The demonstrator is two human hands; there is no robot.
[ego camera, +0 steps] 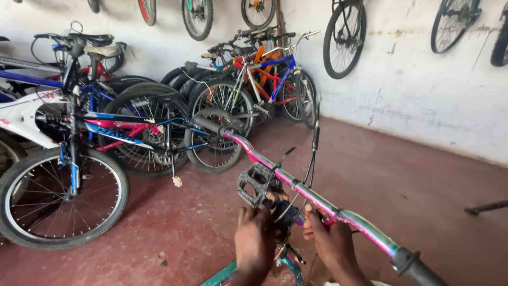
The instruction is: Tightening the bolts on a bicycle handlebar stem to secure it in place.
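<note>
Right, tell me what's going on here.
A person is working with both bare hands at the middle of a pink-and-teal handlebar. The left hand is just below a black pedal near the bar, and the right hand grips the bar by the stem, where thin cables run up. Bicycles stand along the white wall, with spare wheels hung above on it.

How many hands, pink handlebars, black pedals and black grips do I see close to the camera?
Hands: 2 (left hand, right hand)
Handlebars: 1 (pink handlebar)
Pedals: 1 (black pedal)
Grips: 2 (far grip, near grip)
Total: 6
</note>
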